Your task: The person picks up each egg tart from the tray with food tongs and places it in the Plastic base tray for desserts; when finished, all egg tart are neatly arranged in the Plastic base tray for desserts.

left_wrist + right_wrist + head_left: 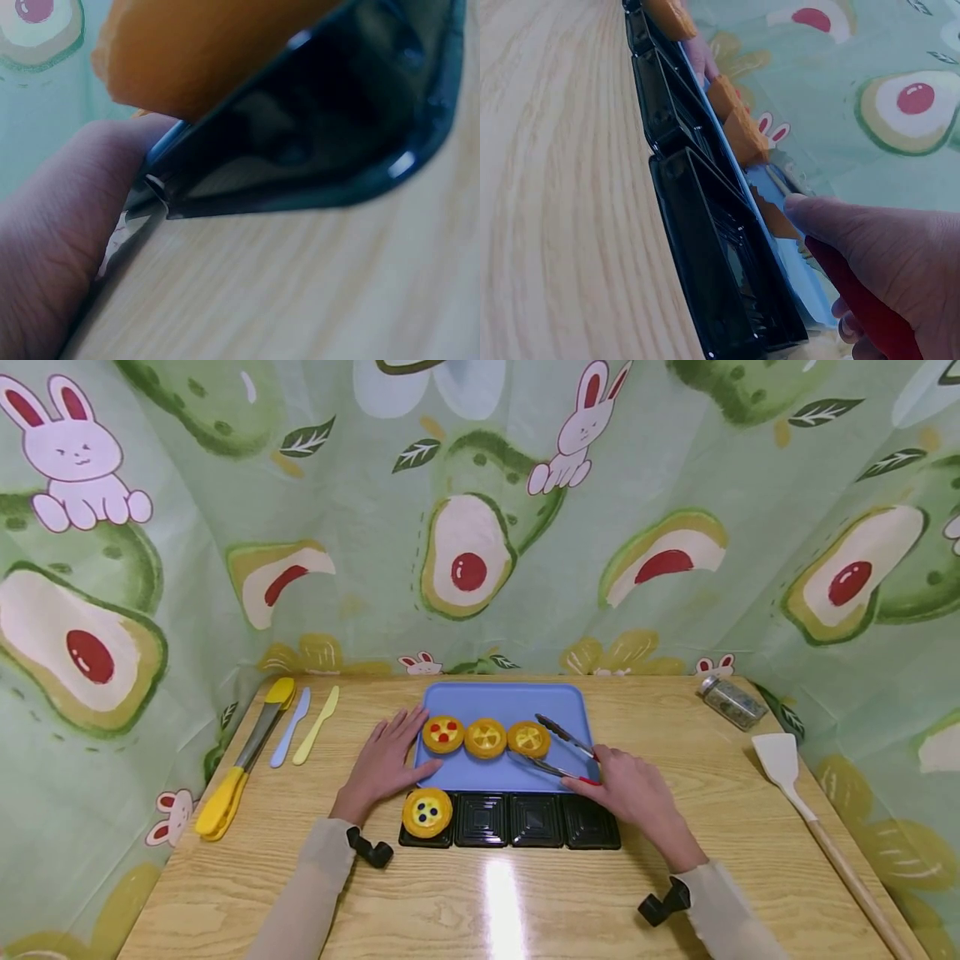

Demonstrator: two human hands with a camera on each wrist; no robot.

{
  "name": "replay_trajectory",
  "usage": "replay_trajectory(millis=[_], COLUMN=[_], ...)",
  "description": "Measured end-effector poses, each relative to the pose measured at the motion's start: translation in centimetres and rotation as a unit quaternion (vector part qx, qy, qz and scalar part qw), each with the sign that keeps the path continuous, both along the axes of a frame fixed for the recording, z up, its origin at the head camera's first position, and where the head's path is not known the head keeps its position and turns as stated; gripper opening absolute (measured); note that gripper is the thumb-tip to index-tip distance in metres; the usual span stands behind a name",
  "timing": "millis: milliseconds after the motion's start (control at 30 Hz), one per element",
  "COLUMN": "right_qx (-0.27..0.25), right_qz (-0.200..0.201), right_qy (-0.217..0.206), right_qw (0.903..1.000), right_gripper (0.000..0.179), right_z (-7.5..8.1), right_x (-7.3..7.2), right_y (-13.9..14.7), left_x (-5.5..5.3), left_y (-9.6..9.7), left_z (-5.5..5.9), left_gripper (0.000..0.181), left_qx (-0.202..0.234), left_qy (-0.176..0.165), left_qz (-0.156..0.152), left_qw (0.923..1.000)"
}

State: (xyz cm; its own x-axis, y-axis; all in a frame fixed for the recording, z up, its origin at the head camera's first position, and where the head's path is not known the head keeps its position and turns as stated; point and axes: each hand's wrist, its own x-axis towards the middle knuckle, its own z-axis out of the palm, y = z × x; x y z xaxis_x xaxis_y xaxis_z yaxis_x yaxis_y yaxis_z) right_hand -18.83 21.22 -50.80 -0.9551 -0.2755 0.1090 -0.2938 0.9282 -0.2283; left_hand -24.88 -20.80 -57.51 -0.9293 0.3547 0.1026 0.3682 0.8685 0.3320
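R hand (632, 785) grips tongs (572, 740) w/ lower tip hard to see by tart (528, 739); L hand (386, 764) spread at tray (517, 700) edge.

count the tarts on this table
4: the red-topped tart, middle tart and right tart in a row on the blue tray, plus the blue-dotted tart on the black container's leftmost compartment. None seem hidden.

Three tarts (486, 738) on tray (502, 700)
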Motion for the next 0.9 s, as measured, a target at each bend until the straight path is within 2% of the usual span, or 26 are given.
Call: replay_trajectory(millis=[333, 900], right_qx=[-0.01, -0.009], right_qz=[-0.028, -0.03], right_qy=[-0.04, -0.029], right_qw=[0.9988, 0.9991], right_gripper=[0.063, 0.061], right_z=[-0.26, -0.62], right_x=[0.16, 0.11], right_y=[-0.7, -0.74], left_x=[0.01, 0.09], left_y=[0.0, 0.01], left_z=[0.14, 0.12], left_gripper=[0.104, 0.104], left_qx=[0.002, 0.003], left_qy=[0.005, 0.002], left_qz=[-0.004, -0.001], left_qw=[1.0, 1.0])
